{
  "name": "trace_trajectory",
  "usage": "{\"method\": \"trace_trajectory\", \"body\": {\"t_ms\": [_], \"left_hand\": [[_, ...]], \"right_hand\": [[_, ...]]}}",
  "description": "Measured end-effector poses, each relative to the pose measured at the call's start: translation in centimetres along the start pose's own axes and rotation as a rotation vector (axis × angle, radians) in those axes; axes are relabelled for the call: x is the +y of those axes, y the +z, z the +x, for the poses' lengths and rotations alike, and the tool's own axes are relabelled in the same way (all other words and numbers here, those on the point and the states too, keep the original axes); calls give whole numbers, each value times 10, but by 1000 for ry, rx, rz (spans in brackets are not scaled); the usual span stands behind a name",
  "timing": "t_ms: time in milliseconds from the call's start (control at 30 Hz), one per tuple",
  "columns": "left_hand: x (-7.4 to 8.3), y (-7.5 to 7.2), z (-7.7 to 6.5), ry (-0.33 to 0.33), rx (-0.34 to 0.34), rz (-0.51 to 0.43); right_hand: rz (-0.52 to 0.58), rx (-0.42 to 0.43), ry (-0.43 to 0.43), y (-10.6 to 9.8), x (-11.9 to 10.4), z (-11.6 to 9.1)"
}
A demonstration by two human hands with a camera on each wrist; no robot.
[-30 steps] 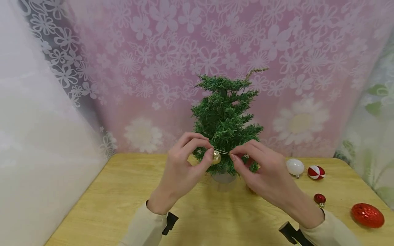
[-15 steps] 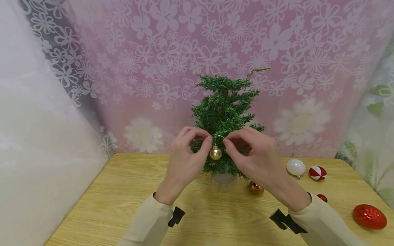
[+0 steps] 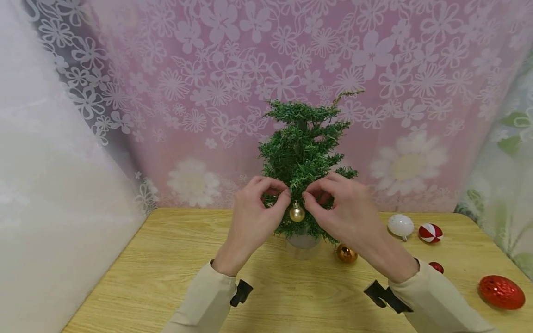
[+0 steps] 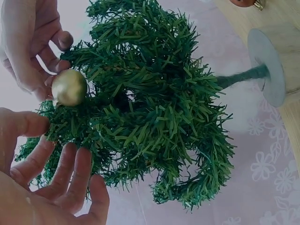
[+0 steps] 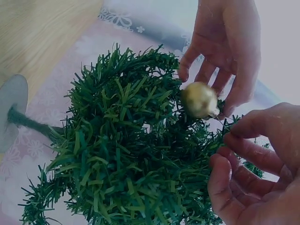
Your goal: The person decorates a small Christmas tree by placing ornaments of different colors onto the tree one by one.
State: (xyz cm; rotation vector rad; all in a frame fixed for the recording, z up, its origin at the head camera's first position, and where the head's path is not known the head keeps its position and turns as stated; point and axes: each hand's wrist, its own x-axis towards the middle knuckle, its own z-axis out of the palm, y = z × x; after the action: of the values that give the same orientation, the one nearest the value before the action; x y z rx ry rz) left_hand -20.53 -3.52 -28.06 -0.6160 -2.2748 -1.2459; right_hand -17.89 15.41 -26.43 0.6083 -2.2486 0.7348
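A small gold ball ornament (image 3: 297,213) hangs cap-up between a person's two hands, just below the fingertips and in front of the lower branches of a tabletop artificial Christmas tree (image 3: 301,152). The right hand (image 3: 350,215) pinches the ornament's fine thread (image 5: 224,123) between thumb and forefinger, with the ball just beside the fingertips, toward the left hand. The left hand (image 3: 256,212), on the ball's other side, brings thumb and forefinger together in a matching pinch on the thread at the branch tips, though the strand is too fine to follow there; its remaining fingers spread loosely bent among the greenery. The tree stands upright in a pale round base (image 3: 303,245) on a wood-grain counter (image 3: 175,263), where a copper-colored ball (image 3: 346,254) lies near the base, beside the right wrist. Farther to the right rest a white ornament (image 3: 400,225), a red-and-white ball (image 3: 430,233), a small red ball (image 3: 436,267) partly hidden by the cream sleeve (image 3: 433,296), and a large, shiny red ornament (image 3: 501,292). A pink floral curtain (image 3: 233,69) hangs behind the tree.
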Motion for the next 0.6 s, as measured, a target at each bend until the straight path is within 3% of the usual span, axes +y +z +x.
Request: {"method": "trace_trajectory", "body": {"t_ms": [233,600], "left_hand": [[-4,-1,-2,21,-13,1],[-13,-2,-7,37,-11,-49]], "right_hand": [[77,26,-20,-7,1,-5],[183,156,-24,-44,17,-32]]}}
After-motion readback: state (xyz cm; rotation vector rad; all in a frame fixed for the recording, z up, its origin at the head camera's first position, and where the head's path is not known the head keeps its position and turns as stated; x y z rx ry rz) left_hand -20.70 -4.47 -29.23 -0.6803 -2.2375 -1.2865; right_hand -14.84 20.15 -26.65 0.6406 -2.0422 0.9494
